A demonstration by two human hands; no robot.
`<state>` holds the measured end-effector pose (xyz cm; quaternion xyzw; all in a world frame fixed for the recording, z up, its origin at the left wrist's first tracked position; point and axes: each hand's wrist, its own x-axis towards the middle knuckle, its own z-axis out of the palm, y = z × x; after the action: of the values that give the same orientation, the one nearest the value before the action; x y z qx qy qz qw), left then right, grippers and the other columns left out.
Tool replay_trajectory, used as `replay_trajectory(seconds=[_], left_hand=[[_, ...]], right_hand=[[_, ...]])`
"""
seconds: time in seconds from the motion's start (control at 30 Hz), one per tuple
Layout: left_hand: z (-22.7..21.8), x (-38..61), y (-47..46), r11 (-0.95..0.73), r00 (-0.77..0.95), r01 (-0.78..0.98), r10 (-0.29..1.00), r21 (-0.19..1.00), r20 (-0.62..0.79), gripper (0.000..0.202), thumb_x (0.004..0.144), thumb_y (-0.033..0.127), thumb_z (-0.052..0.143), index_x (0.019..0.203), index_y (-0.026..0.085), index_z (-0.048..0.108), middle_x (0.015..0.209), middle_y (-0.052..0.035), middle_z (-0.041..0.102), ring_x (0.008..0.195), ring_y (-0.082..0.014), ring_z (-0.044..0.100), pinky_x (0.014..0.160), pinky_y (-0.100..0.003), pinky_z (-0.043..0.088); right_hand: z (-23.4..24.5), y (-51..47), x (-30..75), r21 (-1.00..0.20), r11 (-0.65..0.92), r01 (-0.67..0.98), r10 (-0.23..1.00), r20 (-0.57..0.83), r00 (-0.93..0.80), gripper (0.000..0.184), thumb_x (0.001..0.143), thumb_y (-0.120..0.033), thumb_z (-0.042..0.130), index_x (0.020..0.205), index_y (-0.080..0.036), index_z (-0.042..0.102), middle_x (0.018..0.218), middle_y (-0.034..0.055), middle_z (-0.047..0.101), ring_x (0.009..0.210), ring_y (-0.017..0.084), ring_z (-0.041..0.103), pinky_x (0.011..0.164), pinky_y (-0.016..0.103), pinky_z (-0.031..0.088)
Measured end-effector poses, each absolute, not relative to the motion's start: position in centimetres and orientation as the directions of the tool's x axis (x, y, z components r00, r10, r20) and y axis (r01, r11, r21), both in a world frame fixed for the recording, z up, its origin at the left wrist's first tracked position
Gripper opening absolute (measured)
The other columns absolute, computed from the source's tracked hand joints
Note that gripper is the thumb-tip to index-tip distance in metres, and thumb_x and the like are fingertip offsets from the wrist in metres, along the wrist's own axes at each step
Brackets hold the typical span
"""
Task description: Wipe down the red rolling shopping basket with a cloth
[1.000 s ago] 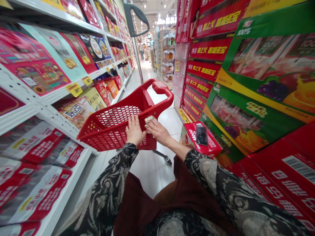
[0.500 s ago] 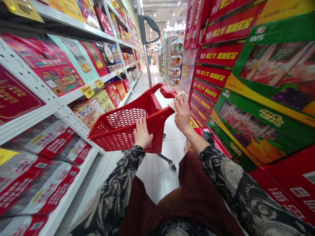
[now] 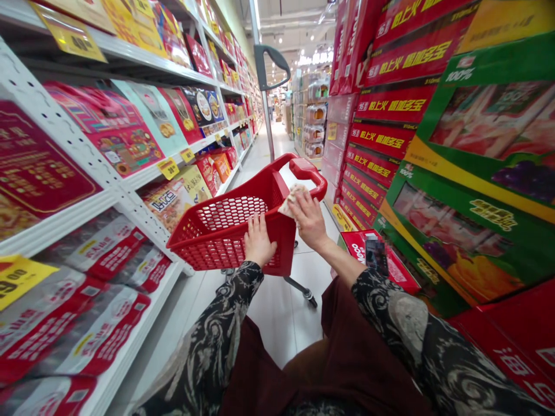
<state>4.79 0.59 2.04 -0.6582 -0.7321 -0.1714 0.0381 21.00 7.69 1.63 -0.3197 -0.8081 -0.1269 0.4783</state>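
Hands both on my red plastic shopping cart (image 3: pixel 280 248), left hand (image 3: pixel 259 241) lying flat on the mesh side, not clenched, right hand (image 3: pixel 310 219) pressing a crumpled tissue (image 3: pixel 291 199) on the top edge, white shelves (image 3: pixel 65 222) just left of my hands

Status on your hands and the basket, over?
Left hand flat on red mesh trolley basket. Right hand pinching crumpled pale cloth above basket rim. Red carton beside trolley, right side.
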Motion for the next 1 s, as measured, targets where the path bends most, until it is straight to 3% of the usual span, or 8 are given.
replay_trajectory(seconds=[0.1, 0.2, 0.5, 0.7, 0.87, 1.0], left_hand=[[2.0, 4.9, 0.7, 0.074, -0.133, 0.976, 0.948, 0.206, 0.289, 0.089, 0.071, 0.025, 0.059, 0.144, 0.008, 0.01, 0.154, -0.0156, 0.01, 0.142, -0.0301, 0.005, 0.108, -0.049, 0.029], [2.0, 5.0, 0.7, 0.074, -0.136, 0.973, 0.949, 0.217, 0.285, 0.089, 0.071, 0.025, 0.059, 0.144, 0.008, 0.011, 0.153, -0.0163, 0.011, 0.142, -0.03, 0.005, 0.107, -0.05, 0.03], [2.1, 4.8, 0.6, 0.059, -0.124, 0.971, 0.953, 0.232, 0.277, 0.088, 0.07, 0.023, 0.059, 0.144, 0.01, 0.013, 0.154, -0.0146, 0.012, 0.142, -0.029, 0.006, 0.108, -0.05, 0.028], [2.4, 5.7, 1.0, 0.074, -0.14, 0.968, 0.954, 0.241, 0.265, 0.09, 0.071, 0.025, 0.059, 0.145, 0.01, 0.011, 0.154, -0.0153, 0.011, 0.141, -0.0312, 0.006, 0.108, -0.051, 0.027], [2.8, 6.8, 1.4, 0.073, -0.135, 0.966, 0.961, 0.248, 0.24, 0.089, 0.07, 0.025, 0.057, 0.145, 0.01, 0.011, 0.154, -0.014, 0.01, 0.141, -0.0297, 0.007, 0.108, -0.052, 0.027], [3.1, 7.6, 1.6, 0.078, -0.133, 0.969, 0.964, 0.232, 0.23, 0.084, 0.074, 0.028, 0.054, 0.145, 0.013, 0.011, 0.154, -0.013, 0.011, 0.142, -0.0287, 0.008, 0.107, -0.055, 0.026]], right_hand=[[3.1, 8.3, 21.2, -0.102, 0.699, 0.708, 0.461, 0.82, -0.337, 0.047, 0.084, -0.007, 0.046, 0.129, -0.019, 0.05, 0.146, 0.0095, 0.035, 0.141, 0.023, 0.014, 0.113, 0.053, 0.015], [2.8, 8.2, 19.8, -0.053, 0.741, 0.669, 0.449, 0.78, -0.436, 0.04, 0.086, -0.009, 0.047, 0.125, -0.017, 0.054, 0.143, 0.0103, 0.039, 0.141, 0.022, 0.013, 0.113, 0.051, 0.018], [0.0, 6.5, 18.4, 0.051, 0.919, 0.39, 0.193, 0.807, -0.559, 0.032, 0.094, -0.018, 0.039, 0.119, -0.015, 0.058, 0.133, 0.0074, 0.053, 0.14, 0.018, 0.019, 0.112, 0.039, 0.031], [1.9, 8.5, 22.3, -0.091, 0.829, 0.551, 0.318, 0.888, -0.332, 0.038, 0.092, -0.012, 0.037, 0.125, -0.021, 0.054, 0.144, 0.0033, 0.039, 0.141, 0.018, 0.011, 0.116, 0.045, 0.023], [-2.1, 7.9, 22.3, -0.081, 0.831, 0.551, 0.35, 0.845, -0.403, 0.035, 0.092, -0.012, 0.037, 0.119, -0.02, 0.058, 0.141, 0.0057, 0.044, 0.14, 0.017, 0.015, 0.114, 0.042, 0.029], [-5.1, 6.5, 22.0, -0.073, 0.89, 0.45, 0.333, 0.778, -0.533, 0.033, 0.092, -0.012, 0.04, 0.119, -0.018, 0.058, 0.136, 0.0093, 0.05, 0.139, 0.019, 0.022, 0.109, 0.045, 0.036]])
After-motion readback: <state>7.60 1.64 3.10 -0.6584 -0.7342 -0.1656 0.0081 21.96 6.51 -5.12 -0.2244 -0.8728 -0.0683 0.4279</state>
